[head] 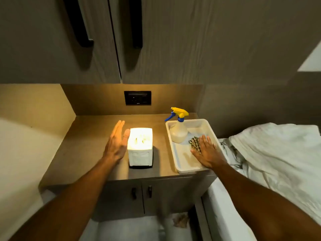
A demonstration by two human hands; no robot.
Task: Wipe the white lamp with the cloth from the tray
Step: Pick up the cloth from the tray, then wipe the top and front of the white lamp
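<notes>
A small white box-shaped lamp stands lit on the brown wooden desk, and I take it as the landmark. Just to the left of the lamp, the person's left hand stands on its edge with the fingers straight and together, open, holding nothing; the thumb is near the lamp's upper left corner, and I cannot tell if it touches. To the right of the lamp, apart from it, lies a white rectangular plastic tray. Inside it a checked dark-and-light cloth lies flat, and the right hand rests on it with the fingers spread, pressing down, not closed around it. A translucent spray bottle with a yellow and blue trigger head stands in the tray's far part, behind the cloth.
</notes>
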